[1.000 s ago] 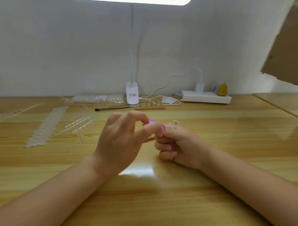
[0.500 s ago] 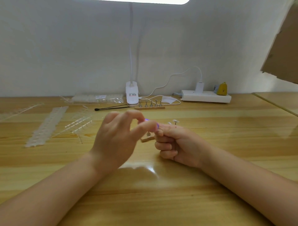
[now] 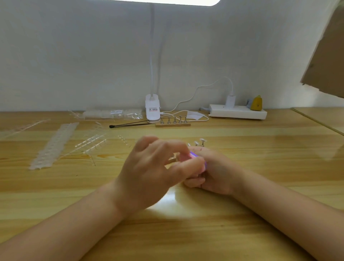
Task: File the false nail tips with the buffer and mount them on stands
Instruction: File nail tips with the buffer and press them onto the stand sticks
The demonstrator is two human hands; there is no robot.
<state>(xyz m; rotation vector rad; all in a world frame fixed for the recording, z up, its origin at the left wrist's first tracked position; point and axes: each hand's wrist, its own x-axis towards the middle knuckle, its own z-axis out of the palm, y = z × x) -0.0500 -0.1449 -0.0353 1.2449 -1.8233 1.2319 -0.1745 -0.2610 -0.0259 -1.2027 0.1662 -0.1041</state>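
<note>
Nothing legible here: the lamp base (image 3: 152, 109) carries a label with red and dark print, the bag (image 3: 113, 114) a white sticker, both too blurred.

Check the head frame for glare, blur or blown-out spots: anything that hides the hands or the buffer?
Head view: the lamp panel at the top edge is blown out, and its glare patch sits on the table just below the hands. The left hand is motion-blurred, and so is the purple buffer at its fingertips. The right hand is sharper. The table's edges bow: wide-angle distortion.
</note>
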